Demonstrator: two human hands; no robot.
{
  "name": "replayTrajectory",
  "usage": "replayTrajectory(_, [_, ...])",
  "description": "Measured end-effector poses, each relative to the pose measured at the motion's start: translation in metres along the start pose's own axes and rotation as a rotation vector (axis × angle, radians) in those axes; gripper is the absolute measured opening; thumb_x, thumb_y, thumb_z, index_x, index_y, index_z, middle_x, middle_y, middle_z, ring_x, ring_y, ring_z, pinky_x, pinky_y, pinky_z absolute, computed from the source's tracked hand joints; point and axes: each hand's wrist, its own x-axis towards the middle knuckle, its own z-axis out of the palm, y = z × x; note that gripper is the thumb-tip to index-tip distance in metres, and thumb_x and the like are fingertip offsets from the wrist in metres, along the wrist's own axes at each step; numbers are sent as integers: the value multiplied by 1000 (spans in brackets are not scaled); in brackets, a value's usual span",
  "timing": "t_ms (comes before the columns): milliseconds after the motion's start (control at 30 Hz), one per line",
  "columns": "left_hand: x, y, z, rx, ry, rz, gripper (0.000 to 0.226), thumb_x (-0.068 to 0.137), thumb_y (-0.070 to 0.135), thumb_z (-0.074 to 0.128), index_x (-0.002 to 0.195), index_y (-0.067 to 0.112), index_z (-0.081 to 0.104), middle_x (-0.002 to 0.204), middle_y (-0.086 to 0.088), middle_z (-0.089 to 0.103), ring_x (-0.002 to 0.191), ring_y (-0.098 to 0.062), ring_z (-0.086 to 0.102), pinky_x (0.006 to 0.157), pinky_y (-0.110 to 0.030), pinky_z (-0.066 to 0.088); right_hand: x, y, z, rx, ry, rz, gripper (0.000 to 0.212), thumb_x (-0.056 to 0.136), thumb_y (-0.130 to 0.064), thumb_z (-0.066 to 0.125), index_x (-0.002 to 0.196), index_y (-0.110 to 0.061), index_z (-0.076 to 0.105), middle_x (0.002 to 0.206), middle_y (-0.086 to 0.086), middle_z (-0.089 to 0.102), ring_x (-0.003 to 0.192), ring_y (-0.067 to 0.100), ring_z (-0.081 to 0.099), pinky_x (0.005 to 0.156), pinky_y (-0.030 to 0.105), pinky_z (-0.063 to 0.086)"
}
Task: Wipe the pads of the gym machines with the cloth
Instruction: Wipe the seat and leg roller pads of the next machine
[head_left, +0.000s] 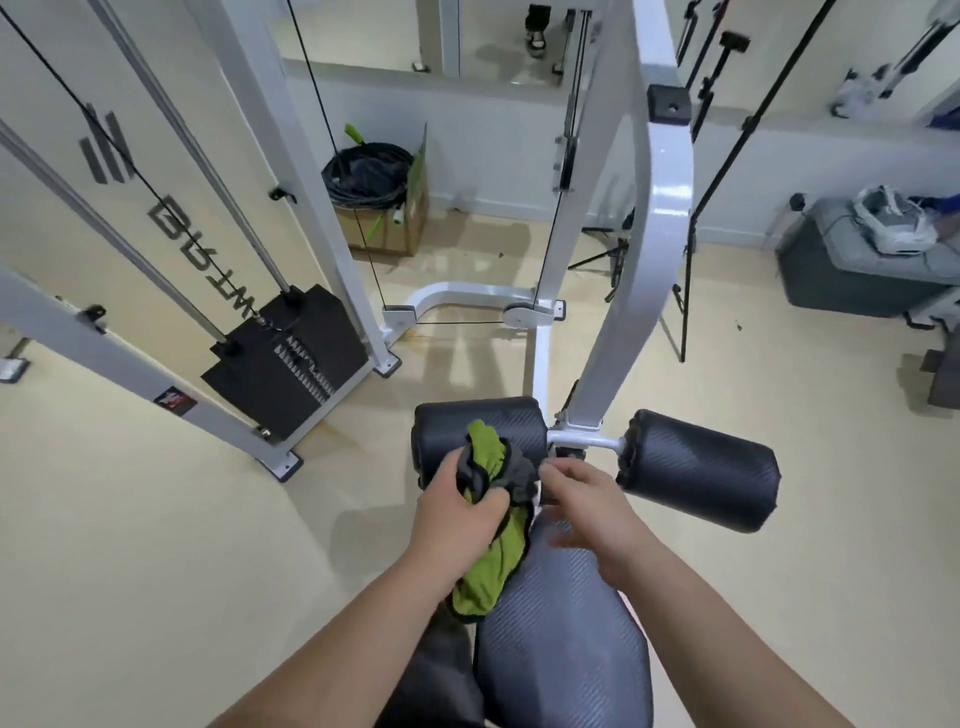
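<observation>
Cloth (491, 525), green w/ grey, is bunched at frame centre. Its top is draped on the near face of the left roller pad (480, 428) and its tail hangs by the front of the seat pad (561, 634). L hand (457, 519) grips it, thumb and fingers curled round the bundle. R hand (584, 506) sits just right of it w/ fingertips at the cloth's grey edge. It's blurred, so can't tell if it pinches or only touches. Key relation: the left roller pad lies directly up-frame of the L hand's grip, touching the cloth, long axis left-right across the frame, so a wipe prob. runs sideways along it. Right roller pad (701, 470) is at centre-right, apart from the cloth, beyond the white bracket (582, 441); R hand is the nearer one to it. Seat pad runs lengthwise from the hands to the bottom edge. Further out, weight stack (291, 353) at mid-left has number strips too small to read. Cream shield (62, 218) at upper left carries a three-bar logo and black diagonal lettering, not surely readable. Small red-black sticker (175, 401) on the lower rail is illegible. Cardboard box (384, 234) w/ a black bag stands at upper centre.
</observation>
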Motion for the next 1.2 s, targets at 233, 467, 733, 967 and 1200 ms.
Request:
replayTrajectory(233, [124, 34, -44, 636, 69, 318, 58, 86, 41, 64, 140, 35, 42, 123, 4, 58, 107, -23, 59, 81, -41, 57, 88, -25, 13, -119, 182, 2, 29, 96, -32, 60, 123, -27, 71, 114, -3, 73, 102, 20, 70, 82, 36, 61])
replayTrajectory(467, [162, -15, -17, 1183, -193, 279, 79, 86, 86, 32, 156, 56, 14, 168, 0, 7, 151, -29, 10, 108, -55, 30, 157, -15, 24, -441, 165, 25, 50, 106, -32, 46, 155, -24, 46, 145, 7, 61, 131, 32, 57, 109, 40, 46])
replayTrajectory(733, [174, 0, 29, 1203, -99, 341, 51, 101, 53, 47, 150, 44, 32, 152, -4, 30, 133, -32, 30, 99, -53, 34, 171, 12, 17, -286, 217, 64, 46, 102, -28, 59, 147, -38, 57, 130, -1, 72, 121, 22, 65, 108, 41, 51])
replayTrajectory(967, [198, 12, 44, 1142, -318, 521, 56, 97, 36, 54, 147, 50, 34, 149, -1, 31, 131, -30, 31, 102, -52, 35, 169, 15, 13, -326, 236, 48, 21, 101, -6, 54, 112, -11, 70, 95, 5, 70, 93, 25, 63, 71, 27, 48])
replayTrajectory(1200, [172, -27, -49, 1133, -176, 459, 57, 88, 32, 67, 139, 42, 46, 138, -4, 44, 121, -30, 43, 89, -45, 49, 157, 22, 23, -108, 219, 34, 49, 106, -15, 57, 153, -29, 51, 125, -4, 67, 118, 15, 63, 100, 24, 43])
